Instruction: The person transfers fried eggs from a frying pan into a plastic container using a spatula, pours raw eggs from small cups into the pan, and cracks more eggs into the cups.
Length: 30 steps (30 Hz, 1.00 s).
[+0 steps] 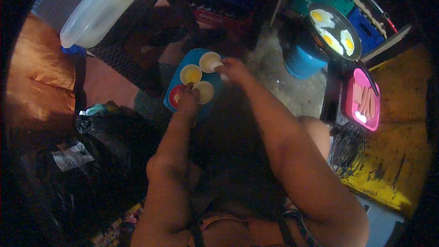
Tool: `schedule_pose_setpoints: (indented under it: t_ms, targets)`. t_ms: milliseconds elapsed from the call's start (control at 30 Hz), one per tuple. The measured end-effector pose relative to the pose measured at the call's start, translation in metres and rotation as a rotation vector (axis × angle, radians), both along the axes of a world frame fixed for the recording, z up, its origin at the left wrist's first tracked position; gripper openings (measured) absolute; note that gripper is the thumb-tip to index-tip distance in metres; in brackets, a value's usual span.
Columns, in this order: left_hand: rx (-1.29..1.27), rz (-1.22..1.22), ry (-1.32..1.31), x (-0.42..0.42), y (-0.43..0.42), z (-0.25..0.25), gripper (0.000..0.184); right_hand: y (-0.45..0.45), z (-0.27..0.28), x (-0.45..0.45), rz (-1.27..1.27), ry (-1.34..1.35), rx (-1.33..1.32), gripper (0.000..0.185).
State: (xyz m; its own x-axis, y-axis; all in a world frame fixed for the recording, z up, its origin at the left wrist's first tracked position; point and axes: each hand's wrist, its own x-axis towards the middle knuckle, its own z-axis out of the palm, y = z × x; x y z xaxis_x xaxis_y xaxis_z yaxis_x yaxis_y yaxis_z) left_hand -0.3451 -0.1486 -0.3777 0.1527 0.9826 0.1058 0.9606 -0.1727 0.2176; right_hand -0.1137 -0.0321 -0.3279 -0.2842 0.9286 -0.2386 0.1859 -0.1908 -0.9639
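I note the right grip [233,71], nearer, pinching a white item [215,65]; cup [208,58] at ten o'clock. Left grip [188,100]: cannot tell.

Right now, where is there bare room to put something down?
The grey floor looks bare between the blue stand and the right knee; so does the worn yellow surface right of the pink tray. It is crowded at the blue tray, with cups, the left hand and the right hand; eggs take much of the pan.
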Motion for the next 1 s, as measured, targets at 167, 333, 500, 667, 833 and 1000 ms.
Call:
schedule_pose_setpoints:
  t_ms: [167, 333, 500, 667, 833, 1000]
  targets:
    - [-0.029, -0.062, 0.034, -0.013, -0.005, 0.026, 0.048, -0.005, 0.016, -0.004, -0.043, 0.032, -0.057, 0.051]
    - [-0.268, 0.317, -0.136, -0.005, 0.004, -0.011, 0.043, -0.003, 0.01, -0.007, -0.019, 0.049, -0.063, 0.048]
    - [-0.078, 0.142, 0.103, 0.006, -0.012, -0.009, 0.051, -0.006, 0.015, -0.001, -0.037, 0.053, -0.085, 0.051]
    - [-0.305, 0.197, 0.138, 0.012, -0.007, -0.006, 0.029, -0.012, 0.028, 0.002, -0.058, 0.048, -0.121, 0.053]
    - [-0.32, 0.135, 0.022, 0.008, -0.012, 0.023, 0.023, -0.008, 0.022, -0.004, -0.064, 0.057, -0.163, 0.051]
    - [-0.204, 0.028, 0.064, 0.0, -0.01, 0.007, 0.015, -0.006, 0.018, -0.004, -0.039, 0.063, -0.137, 0.052]
